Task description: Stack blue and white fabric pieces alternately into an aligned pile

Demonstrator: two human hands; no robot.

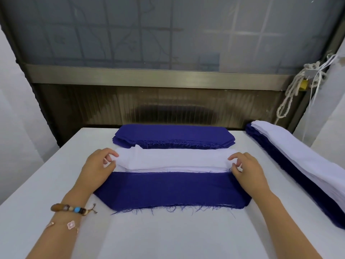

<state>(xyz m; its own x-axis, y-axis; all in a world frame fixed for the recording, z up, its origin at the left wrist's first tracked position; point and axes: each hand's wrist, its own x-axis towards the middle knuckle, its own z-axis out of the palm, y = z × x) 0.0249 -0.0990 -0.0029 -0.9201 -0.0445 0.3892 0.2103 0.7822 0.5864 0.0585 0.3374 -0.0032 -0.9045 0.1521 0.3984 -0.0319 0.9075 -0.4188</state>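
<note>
A blue fabric piece [171, 189] with frayed edges lies flat on the white table [168, 236] in front of me. Just behind it sits a pile of white fabric pieces [173, 158]. My left hand [99, 165] pinches the left end of the top white piece. My right hand [246, 168] pinches its right end. That top piece is slightly lifted and wrinkled at the left. Farther back lies a stack of blue pieces [173, 136].
An alternating blue and white pile [298, 165] stretches along the table's right side. A dark metal frame and a glass panel [168, 34] rise behind the table. Knotted rope [295, 88] hangs at the back right. White cloth hangs at both sides.
</note>
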